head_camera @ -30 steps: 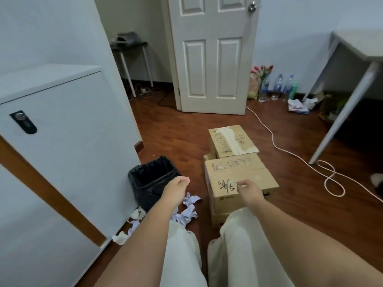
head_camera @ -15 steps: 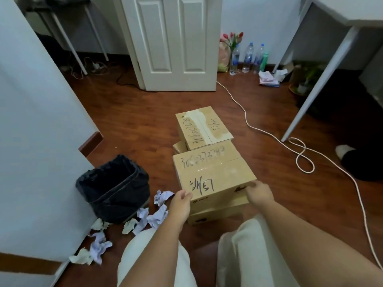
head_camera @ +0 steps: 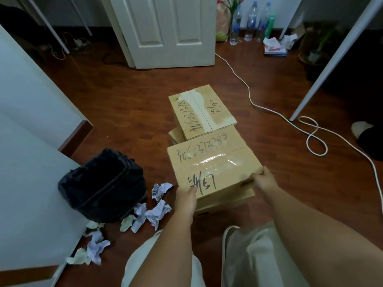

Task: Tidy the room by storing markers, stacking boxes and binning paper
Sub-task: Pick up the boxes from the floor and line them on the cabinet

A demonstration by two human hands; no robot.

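Both bare forearms reach forward and down from the bottom of the view, over pale trouser legs, to a large brown cardboard box with black handwritten numbers [head_camera: 213, 164] on the dark wooden floor [head_camera: 128, 104]. The left hand [head_camera: 186, 197] sits at the box's near left corner, its fingers curled against the side and the thumb on the top edge. The right hand [head_camera: 264, 180] clasps the near right corner, fingers wrapped over the edge. Both hands hold the box between them.

The box rests on a flatter brown cardboard box [head_camera: 230, 201], whose front edge shows just beneath it. Just behind, touching or nearly so, a smaller brown cardboard box with pale tape and black writing [head_camera: 202, 110] lies on top of another box, of which only a corner is visible.

To the left, a bin lined with a black plastic bag [head_camera: 103, 185] stands against a white cabinet [head_camera: 31, 125]. Crumpled white and pale purple paper balls [head_camera: 153, 212] lie scattered on the floor between the bin and the left hand, with more [head_camera: 91, 249] along the cabinet's base.

A white cable [head_camera: 310, 137] loops across the floor on the right, near a white table leg [head_camera: 331, 59]. Clear plastic bottles [head_camera: 251, 19] stand by the white panelled door [head_camera: 165, 30] at the far wall.
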